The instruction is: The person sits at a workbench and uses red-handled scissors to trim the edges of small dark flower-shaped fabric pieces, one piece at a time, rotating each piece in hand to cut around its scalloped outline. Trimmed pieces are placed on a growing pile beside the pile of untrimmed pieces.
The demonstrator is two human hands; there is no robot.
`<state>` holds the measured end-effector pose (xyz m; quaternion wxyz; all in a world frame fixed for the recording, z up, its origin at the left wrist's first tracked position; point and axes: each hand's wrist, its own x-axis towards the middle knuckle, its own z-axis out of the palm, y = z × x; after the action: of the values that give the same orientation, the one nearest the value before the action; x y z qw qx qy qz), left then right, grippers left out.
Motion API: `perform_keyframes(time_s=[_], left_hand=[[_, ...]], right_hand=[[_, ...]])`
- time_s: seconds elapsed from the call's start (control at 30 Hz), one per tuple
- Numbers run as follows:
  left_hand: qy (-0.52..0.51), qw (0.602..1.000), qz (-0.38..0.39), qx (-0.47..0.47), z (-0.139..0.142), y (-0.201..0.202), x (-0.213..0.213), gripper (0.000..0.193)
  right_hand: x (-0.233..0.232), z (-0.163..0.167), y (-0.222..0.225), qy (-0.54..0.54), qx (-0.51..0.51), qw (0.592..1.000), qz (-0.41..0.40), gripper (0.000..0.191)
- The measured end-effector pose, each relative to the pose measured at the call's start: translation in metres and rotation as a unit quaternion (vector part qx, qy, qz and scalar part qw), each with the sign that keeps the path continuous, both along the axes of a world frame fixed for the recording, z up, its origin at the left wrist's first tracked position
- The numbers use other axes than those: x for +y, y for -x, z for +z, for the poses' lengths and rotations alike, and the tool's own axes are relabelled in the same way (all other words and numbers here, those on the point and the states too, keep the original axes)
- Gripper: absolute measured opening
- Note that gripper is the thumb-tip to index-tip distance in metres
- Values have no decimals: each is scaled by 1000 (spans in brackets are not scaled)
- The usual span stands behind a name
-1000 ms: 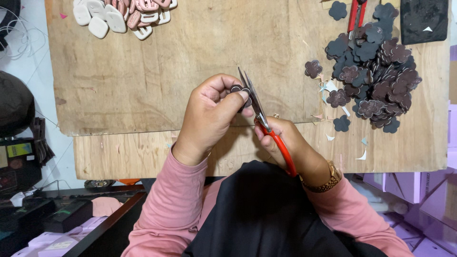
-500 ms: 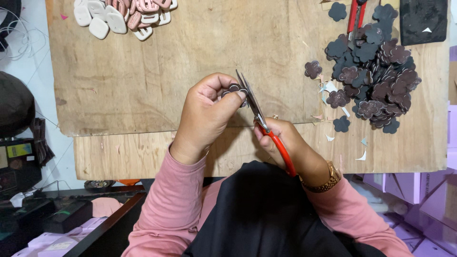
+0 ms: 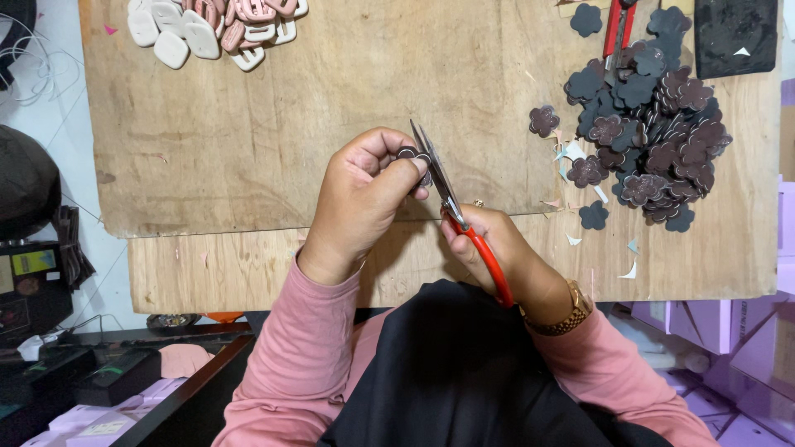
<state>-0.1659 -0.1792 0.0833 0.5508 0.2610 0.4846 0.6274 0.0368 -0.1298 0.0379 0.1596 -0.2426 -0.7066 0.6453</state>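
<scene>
Left hand point(image 3: 360, 199) pinches one dark flower piece point(image 3: 407, 154); right hand point(image 3: 489, 252) grips one pair of red-handled scissors point(image 3: 454, 207) (blades at the piece).

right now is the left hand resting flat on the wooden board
No, the left hand pinches a small dark flower piece against the scissors.

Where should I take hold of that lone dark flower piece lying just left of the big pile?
Pinch the lone flower piece by its scalloped rim, coming from the left side, over bare wooden board. It lies flat and apart from the pile on its right, so the left and near edges are free; slip a fingertip under a petal.
</scene>
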Motion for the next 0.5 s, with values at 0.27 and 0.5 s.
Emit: perform_keyframes(time_s=[0.27, 0.5], left_hand=[[5, 1000, -5, 11, -1, 2, 1, 3], [14, 999, -14, 33, 0, 6, 0, 6]], right_hand=[[1, -8, -5, -9, -12, 1000, -1, 66], [2, -13, -6, -17, -9, 1000, -10, 60]])
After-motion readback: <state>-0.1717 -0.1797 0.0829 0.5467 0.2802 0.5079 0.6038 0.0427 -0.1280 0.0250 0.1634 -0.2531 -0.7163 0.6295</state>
